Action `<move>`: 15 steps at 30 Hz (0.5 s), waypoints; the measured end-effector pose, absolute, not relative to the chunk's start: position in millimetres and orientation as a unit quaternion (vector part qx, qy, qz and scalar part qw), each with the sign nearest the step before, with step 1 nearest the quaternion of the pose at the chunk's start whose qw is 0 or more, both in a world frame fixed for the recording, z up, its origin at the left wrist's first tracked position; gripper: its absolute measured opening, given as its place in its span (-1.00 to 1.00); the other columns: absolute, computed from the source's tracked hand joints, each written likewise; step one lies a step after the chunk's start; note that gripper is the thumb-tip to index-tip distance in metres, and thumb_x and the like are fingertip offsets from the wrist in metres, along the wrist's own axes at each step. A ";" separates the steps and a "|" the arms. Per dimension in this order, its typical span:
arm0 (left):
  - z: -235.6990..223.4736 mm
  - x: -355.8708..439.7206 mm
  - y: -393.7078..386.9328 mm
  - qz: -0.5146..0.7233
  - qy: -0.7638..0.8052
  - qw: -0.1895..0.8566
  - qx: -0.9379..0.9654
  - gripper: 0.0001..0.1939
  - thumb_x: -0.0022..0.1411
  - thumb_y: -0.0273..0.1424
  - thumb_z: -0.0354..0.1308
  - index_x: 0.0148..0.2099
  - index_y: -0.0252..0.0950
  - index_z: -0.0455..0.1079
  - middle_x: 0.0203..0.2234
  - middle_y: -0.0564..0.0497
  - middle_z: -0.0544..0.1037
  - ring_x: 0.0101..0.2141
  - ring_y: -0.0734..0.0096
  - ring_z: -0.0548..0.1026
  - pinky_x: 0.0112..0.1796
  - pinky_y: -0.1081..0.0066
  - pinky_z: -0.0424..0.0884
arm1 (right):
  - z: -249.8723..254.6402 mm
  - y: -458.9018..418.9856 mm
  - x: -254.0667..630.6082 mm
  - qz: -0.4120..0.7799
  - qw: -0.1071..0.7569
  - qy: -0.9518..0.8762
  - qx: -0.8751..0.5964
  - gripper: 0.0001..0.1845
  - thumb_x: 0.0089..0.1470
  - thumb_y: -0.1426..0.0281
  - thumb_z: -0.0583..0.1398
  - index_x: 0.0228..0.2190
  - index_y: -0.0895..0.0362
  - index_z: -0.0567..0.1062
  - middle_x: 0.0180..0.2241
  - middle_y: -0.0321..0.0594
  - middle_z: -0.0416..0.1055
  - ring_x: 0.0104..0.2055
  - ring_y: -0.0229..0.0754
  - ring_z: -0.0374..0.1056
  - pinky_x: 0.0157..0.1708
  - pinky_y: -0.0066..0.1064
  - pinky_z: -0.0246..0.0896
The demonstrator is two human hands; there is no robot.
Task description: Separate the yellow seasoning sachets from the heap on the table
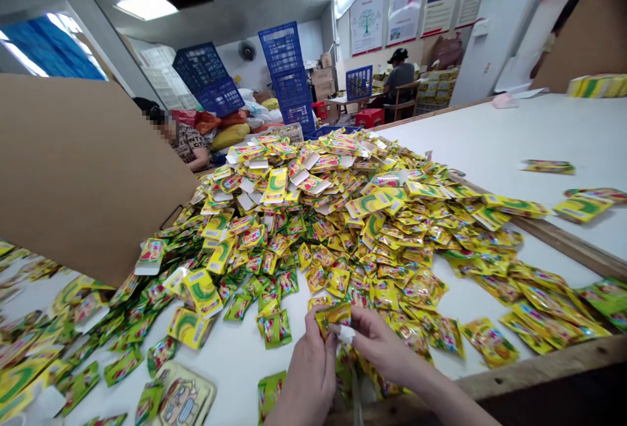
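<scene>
Both hands meet at the front edge of the table around a small yellow candy packet [334,316]. My left hand [309,364] is closed on the packet's left side. My right hand [385,347] pinches its right side; something white, perhaps tape, covers the thumb tip. A thin pale strip hangs below the hands; what it belongs to is unclear. Just beyond the fingers lie more yellow packets [385,295]. Green packets [277,328] lie left of my left hand. Behind them rises a large heap of packets and flat yellow boxes [277,185], some with white flaps showing.
A large cardboard sheet [83,171] leans at the left. A cartoon-printed case [189,394] lies front left. A wooden strip [568,240] runs along the right. Blue crates [287,73] are stacked behind the heap. One person sits beyond the cardboard, another farther back.
</scene>
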State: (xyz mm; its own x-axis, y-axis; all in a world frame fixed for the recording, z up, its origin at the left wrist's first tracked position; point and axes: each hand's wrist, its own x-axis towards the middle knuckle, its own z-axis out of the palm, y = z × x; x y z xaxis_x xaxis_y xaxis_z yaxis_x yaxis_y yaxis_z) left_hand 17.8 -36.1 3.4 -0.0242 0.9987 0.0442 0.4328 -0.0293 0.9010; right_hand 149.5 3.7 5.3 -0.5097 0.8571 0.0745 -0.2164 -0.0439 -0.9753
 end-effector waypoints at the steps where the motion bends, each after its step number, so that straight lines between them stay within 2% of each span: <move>1: 5.5 13.5 -32.7 0.364 0.595 0.331 0.635 -0.57 0.24 -0.24 -0.14 0.14 -0.20 0.05 -0.27 -0.06 0.52 -0.25 0.17 0.48 -0.18 0.20 0.35 | 5.1 3.6 149.6 0.664 0.406 -0.559 -0.285 -0.66 0.04 0.17 0.13 -0.22 0.14 0.44 -0.35 -0.19 0.44 -0.28 -0.16 0.34 -0.27 -0.34 0.24; 4: 20.6 -31.6 -11.8 0.211 0.625 0.232 0.715 -0.47 0.22 -0.25 -0.10 0.22 -0.25 0.00 -0.43 -0.02 0.52 -0.40 0.19 0.49 -0.28 0.22 0.39 | -2.4 4.7 163.1 0.613 0.414 -0.572 -0.356 -0.71 0.05 0.19 0.11 -0.39 0.16 0.46 -0.50 -0.26 0.40 -0.46 -0.22 0.30 -0.46 -0.43 0.22; 5: 27.8 -57.5 -2.5 0.186 0.663 0.151 0.709 -0.52 0.25 -0.31 -0.17 0.20 -0.26 0.06 -0.36 -0.07 0.53 -0.35 0.19 0.50 -0.27 0.24 0.40 | -6.5 5.9 171.9 0.575 0.413 -0.587 -0.392 -0.73 0.05 0.21 0.10 -0.42 0.16 0.44 -0.53 -0.28 0.38 -0.49 -0.23 0.28 -0.50 -0.45 0.20; 7: 41.2 -118.4 16.0 0.111 0.678 -0.056 0.724 -0.53 0.18 -0.53 -0.15 0.15 -0.31 0.19 -0.07 -0.23 0.44 -0.04 0.04 0.37 -0.08 0.12 0.29 | -15.0 9.1 192.5 0.499 0.406 -0.621 -0.449 -0.77 0.06 0.26 0.09 -0.46 0.15 0.41 -0.55 -0.30 0.36 -0.50 -0.24 0.27 -0.49 -0.46 0.17; 9: 48.7 -178.4 30.9 0.013 0.666 -0.195 0.719 -0.42 0.02 -0.70 -0.09 0.08 -0.22 0.30 0.12 -0.22 0.28 0.17 -0.12 0.07 0.04 -0.10 0.05 | -22.6 11.6 211.0 0.459 0.399 -0.640 -0.470 -0.80 0.08 0.29 0.06 -0.43 0.15 0.39 -0.51 -0.29 0.37 -0.47 -0.24 0.28 -0.45 -0.45 0.18; 11: 47.8 -223.5 40.3 -0.063 0.634 -0.201 0.744 -0.38 -0.11 -0.74 0.00 0.00 -0.17 0.38 0.15 -0.18 0.24 0.21 -0.12 -0.02 0.08 -0.10 -0.04 | -28.7 12.6 222.4 0.457 0.401 -0.634 -0.479 -0.80 0.08 0.29 0.05 -0.37 0.14 0.39 -0.48 -0.29 0.37 -0.47 -0.25 0.29 -0.45 -0.45 0.19; 13: 41.6 -247.4 44.9 -0.080 0.614 -0.176 0.766 -0.50 -0.11 -0.68 0.09 -0.11 -0.18 0.46 0.12 -0.18 0.30 0.20 -0.09 0.01 0.12 -0.05 -0.12 | -32.8 11.8 225.4 0.467 0.408 -0.615 -0.487 -0.79 0.07 0.28 0.06 -0.32 0.14 0.38 -0.50 -0.31 0.36 -0.50 -0.26 0.27 -0.53 -0.48 0.16; 15: 35.8 -250.0 45.9 -0.036 0.611 -0.149 0.776 -0.69 -0.06 -0.56 0.15 -0.22 -0.23 0.50 0.08 -0.18 0.35 0.19 -0.08 0.04 0.14 -0.03 -0.16 | -33.9 10.0 222.4 0.490 0.419 -0.588 -0.489 -0.77 0.05 0.27 0.08 -0.28 0.13 0.37 -0.52 -0.33 0.34 -0.56 -0.29 0.24 -0.64 -0.52 0.09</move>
State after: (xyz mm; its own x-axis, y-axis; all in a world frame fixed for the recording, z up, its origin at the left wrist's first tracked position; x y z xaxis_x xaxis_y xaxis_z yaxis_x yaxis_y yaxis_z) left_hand -250.0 45.9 35.8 0.2500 0.9600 0.1260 0.9384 -0.2082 -0.2759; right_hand 222.4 10.0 -33.9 -0.1710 0.9852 0.0130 0.1643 0.0416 -0.9855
